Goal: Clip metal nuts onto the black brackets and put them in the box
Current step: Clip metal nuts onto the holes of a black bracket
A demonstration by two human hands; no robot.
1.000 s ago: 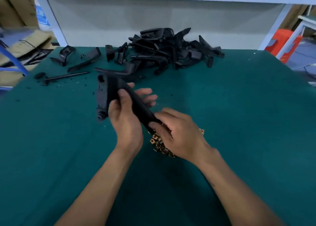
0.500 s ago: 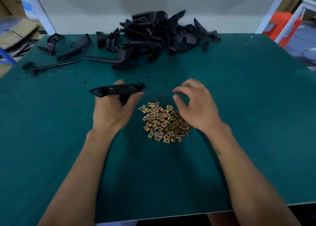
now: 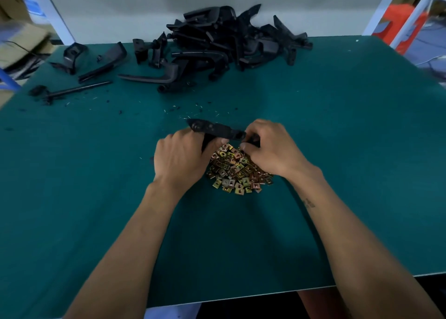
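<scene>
Above the heap of metal nuts (image 3: pixel 237 170) on the green table (image 3: pixel 337 149), one black bracket (image 3: pixel 217 130) lies level, gripped underneath by the left hand (image 3: pixel 179 159). The right hand (image 3: pixel 270 149) pinches at its right end; whether a nut sits between those fingers I cannot tell. Clipping seems in hand; next comes a firm push onto the edge. Half a second earlier the right hand hovered over the nuts, apart from the bracket. Spare brackets (image 3: pixel 229 38) lie beyond; no box shows.
</scene>
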